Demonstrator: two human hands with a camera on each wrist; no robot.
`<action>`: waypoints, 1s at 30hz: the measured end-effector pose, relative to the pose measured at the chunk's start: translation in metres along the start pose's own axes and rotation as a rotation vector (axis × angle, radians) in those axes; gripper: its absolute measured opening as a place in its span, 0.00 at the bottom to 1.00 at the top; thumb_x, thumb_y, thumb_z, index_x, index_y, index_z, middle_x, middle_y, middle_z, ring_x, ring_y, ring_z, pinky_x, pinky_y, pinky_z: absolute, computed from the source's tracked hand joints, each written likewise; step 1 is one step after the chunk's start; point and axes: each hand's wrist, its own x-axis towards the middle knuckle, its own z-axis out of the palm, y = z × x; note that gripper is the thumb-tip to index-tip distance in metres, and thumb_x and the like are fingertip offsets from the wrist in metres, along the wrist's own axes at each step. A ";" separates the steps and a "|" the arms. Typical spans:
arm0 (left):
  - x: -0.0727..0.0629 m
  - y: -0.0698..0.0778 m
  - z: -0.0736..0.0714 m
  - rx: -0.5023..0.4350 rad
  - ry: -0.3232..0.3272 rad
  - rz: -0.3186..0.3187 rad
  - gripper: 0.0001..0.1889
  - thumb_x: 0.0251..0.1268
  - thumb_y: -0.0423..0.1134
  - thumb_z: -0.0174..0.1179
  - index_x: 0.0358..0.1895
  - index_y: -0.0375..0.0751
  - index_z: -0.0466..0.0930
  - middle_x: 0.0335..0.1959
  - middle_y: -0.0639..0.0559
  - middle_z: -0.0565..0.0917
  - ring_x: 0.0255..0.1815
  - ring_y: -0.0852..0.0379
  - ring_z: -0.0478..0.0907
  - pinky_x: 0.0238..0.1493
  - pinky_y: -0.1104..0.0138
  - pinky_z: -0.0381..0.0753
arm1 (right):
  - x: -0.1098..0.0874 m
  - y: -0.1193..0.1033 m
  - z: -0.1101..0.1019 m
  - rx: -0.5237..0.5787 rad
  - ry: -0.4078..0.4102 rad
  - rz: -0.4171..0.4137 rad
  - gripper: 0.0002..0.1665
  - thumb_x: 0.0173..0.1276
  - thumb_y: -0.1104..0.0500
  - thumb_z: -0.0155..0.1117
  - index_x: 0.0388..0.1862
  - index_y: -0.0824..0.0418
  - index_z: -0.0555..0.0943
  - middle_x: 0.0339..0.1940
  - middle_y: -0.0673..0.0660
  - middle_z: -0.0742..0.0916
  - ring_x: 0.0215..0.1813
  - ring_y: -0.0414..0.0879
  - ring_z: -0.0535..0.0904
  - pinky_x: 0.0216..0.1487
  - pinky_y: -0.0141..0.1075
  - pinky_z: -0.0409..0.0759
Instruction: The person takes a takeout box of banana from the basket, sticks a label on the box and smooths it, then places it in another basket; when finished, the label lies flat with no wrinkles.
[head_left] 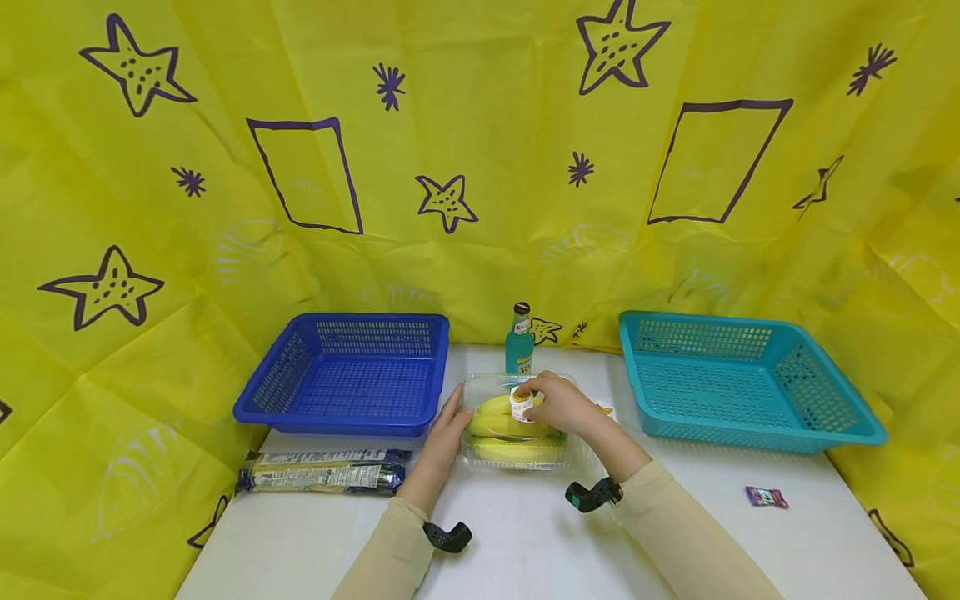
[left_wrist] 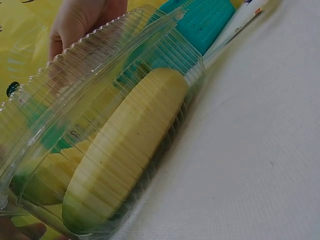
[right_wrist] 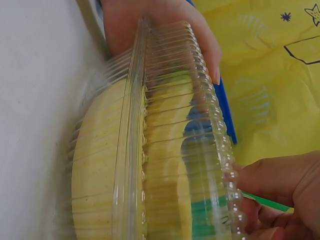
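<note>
Clear plastic container (head_left: 480, 463) set on the white surface (head_left: 525, 542), mid-scene, bananas (head_left: 519, 452) seen through its ribbed walls and lid. Left end is touched by the left hand (head_left: 444, 433); fingers relaxed and laid along the wall, thumb set apart from them on the near side. Lid is reached from the right by the right hand (head_left: 561, 404): fingers bent, tips brought down at a white printed label (head_left: 522, 412) on top. Whether the label is pinched or merely touched cannot be told.

Green-blue bottle (head_left: 519, 346) stood upright just beyond the container, its base hidden by it. Far left, blue basket (head_left: 341, 421); far right, teal basket (head_left: 750, 429); both of perforated plastic. Long dark packages (head_left: 330, 472) with printed white panels laid side by side, near side of the blue basket. Small purple packet (head_left: 767, 497) lying near right, well apart from the container. A black strap device (head_left: 592, 496) is worn at the right wrist, another at the left. Scene backed by yellow cloth (head_left: 510, 133), printed with starfish and outlined frames.
</note>
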 end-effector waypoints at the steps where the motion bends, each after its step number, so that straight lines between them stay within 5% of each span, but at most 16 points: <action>1: 0.000 0.000 0.000 0.001 0.000 -0.001 0.31 0.76 0.49 0.49 0.79 0.64 0.52 0.82 0.51 0.49 0.83 0.43 0.40 0.80 0.43 0.41 | 0.000 0.000 0.000 -0.004 0.001 -0.001 0.20 0.60 0.62 0.74 0.53 0.56 0.85 0.51 0.58 0.83 0.49 0.51 0.78 0.52 0.46 0.79; 18: 0.000 0.000 0.000 0.001 0.014 -0.001 0.31 0.76 0.48 0.49 0.79 0.64 0.52 0.82 0.51 0.50 0.82 0.43 0.41 0.80 0.44 0.42 | 0.000 0.003 0.010 -0.042 0.055 0.000 0.22 0.59 0.53 0.76 0.52 0.54 0.84 0.47 0.56 0.82 0.48 0.49 0.78 0.53 0.46 0.80; 30: 0.001 0.000 0.001 -0.004 0.031 -0.002 0.32 0.74 0.48 0.52 0.78 0.62 0.55 0.82 0.51 0.51 0.82 0.44 0.43 0.80 0.46 0.44 | -0.006 0.003 -0.002 -0.090 0.030 0.002 0.24 0.61 0.55 0.74 0.56 0.58 0.83 0.49 0.57 0.81 0.50 0.52 0.78 0.49 0.44 0.80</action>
